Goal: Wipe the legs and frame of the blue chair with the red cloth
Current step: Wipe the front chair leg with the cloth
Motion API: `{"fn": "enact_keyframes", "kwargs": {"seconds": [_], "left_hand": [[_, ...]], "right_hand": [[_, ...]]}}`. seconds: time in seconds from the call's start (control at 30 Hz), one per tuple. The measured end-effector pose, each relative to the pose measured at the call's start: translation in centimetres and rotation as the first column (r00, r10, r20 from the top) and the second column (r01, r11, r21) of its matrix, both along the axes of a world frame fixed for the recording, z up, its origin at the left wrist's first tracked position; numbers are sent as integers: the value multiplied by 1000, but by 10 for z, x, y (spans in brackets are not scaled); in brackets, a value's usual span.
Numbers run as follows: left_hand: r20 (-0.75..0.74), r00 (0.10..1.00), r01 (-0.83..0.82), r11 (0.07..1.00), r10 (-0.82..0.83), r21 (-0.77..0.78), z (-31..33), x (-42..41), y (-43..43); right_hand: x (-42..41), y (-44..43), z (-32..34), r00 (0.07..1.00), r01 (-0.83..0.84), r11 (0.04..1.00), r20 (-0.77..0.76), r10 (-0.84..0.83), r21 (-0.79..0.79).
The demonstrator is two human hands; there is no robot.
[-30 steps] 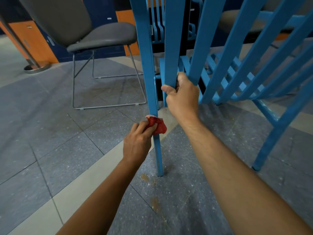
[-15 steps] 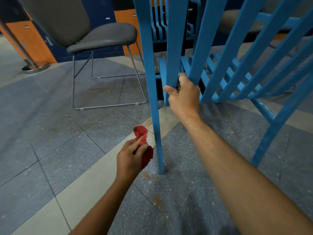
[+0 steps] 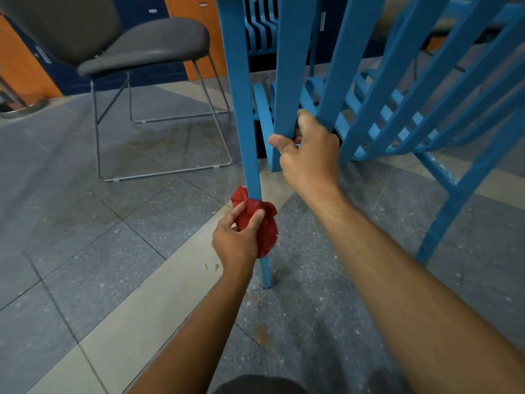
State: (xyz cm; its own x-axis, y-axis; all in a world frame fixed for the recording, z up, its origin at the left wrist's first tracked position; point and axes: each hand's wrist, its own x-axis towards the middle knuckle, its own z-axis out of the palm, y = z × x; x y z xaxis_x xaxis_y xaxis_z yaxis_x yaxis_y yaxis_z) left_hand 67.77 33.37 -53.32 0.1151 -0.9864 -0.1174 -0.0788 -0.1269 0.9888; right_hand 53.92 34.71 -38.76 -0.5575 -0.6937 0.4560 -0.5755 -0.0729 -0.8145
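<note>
The blue chair [image 3: 287, 66] stands tilted in front of me, its slatted frame spreading to the right. One thin blue leg [image 3: 245, 115] runs down to the floor at centre. My left hand [image 3: 237, 240] holds the crumpled red cloth [image 3: 261, 223] wrapped around that leg's lower part, a little above its foot. My right hand [image 3: 308, 155] grips a wider blue leg of the chair higher up, thumb in front and fingers behind it.
A grey padded chair [image 3: 147, 46] on a thin metal sled frame stands at the back left. Orange and dark blue cabinets [image 3: 196, 12] line the far wall. The floor is grey tile with a pale strip [image 3: 147, 282]. Another blue chair leg [image 3: 460, 200] meets the floor at right.
My left hand slid down off the leg with the cloth half a second ago, then came back and wrapped the cloth around the leg again, lower than a second ago. My right hand kept its grip.
</note>
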Motion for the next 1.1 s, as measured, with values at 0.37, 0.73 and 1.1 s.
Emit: {"fn": "enact_keyframes", "kwargs": {"seconds": [0.37,0.73,1.1], "left_hand": [[366,930,106,976,-29,-191,-36,-4,-19],[354,906,224,972,-234,70,-63,31,-13],[342,908,272,961,-240,-48,-57,15,-25]], "right_hand": [[3,-3,-3,998,25,999,53,-24,-20],[4,0,-5,995,-2,999,98,6,-44],[10,2,3,998,42,999,46,-43,16]]}}
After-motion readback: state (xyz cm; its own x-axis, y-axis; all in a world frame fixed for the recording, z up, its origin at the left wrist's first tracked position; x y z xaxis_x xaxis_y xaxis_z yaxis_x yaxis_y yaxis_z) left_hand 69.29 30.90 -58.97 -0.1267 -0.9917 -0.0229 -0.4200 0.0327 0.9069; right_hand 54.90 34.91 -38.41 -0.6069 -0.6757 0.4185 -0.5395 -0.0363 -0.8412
